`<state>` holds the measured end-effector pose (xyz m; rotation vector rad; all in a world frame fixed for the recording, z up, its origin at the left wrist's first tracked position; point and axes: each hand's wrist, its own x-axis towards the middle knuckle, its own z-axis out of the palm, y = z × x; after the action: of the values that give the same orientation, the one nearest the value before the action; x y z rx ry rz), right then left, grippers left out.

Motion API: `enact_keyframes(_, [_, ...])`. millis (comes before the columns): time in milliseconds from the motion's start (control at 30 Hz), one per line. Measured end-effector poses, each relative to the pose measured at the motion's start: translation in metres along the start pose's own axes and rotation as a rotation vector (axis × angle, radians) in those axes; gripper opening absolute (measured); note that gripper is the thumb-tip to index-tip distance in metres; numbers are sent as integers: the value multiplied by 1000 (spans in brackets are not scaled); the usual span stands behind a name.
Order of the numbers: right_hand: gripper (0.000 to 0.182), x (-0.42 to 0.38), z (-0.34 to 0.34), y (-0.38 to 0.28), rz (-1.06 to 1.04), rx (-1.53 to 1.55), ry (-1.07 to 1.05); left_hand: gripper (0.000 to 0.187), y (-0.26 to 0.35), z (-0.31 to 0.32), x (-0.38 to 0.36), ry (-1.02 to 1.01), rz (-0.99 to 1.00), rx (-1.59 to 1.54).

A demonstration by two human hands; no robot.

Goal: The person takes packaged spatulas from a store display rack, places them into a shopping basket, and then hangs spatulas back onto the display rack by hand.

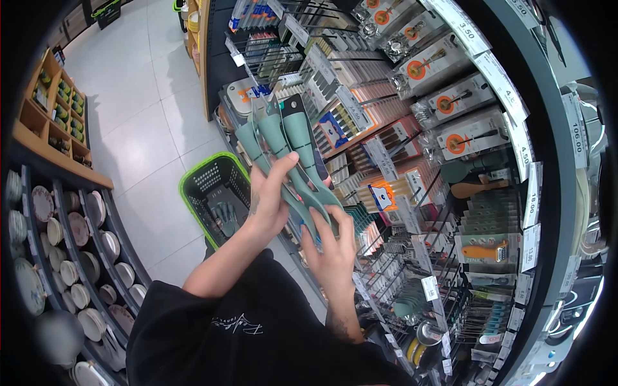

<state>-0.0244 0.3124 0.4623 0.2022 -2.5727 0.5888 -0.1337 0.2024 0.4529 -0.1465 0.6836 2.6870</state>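
Several green utensils [299, 138] with dark cards behind them are held up in front of the shelf, tilted, with their wide ends toward the top. My left hand [270, 196] is closed round them from the left side, its thumb lying across the front. From below, my right hand [329, 248] holds their lower ends, its fingers bent over them. Parts of the utensils are hidden behind my fingers. Beyond my left forearm, a black basket with a bright green rim [188, 177] stands on the floor with some green items [225, 215] inside.
Shelving with hooks and packaged kitchen tools [444, 103] fills the right side, with price tags [531, 193] along its edge. At the left are a rack of plates and bowls [80, 296] and a wooden shelf [61, 151]. A tiled floor [141, 109] runs between.
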Motion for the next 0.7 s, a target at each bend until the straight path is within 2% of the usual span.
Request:
enact_keyframes(67, [36,0,4,4,-37,-41,-7,32,0,-3,-1,-41,-29,-2])
enact_keyframes(300, [35,4,18,-4,-24,-36,-63,35,5,-16,1,9,-23,-27])
enact_keyframes(500, [28,1,48,-2,22,-4,-191,46,-3,-53,12,140,-25,14])
enact_keyframes(600, [22,-10,77,7,127,76,-243,51,-17,-90,22,240,-50,62])
enact_keyframes(700, [23,-24,108,24,235,181,-333,58,-33,-132,29,391,-172,154])
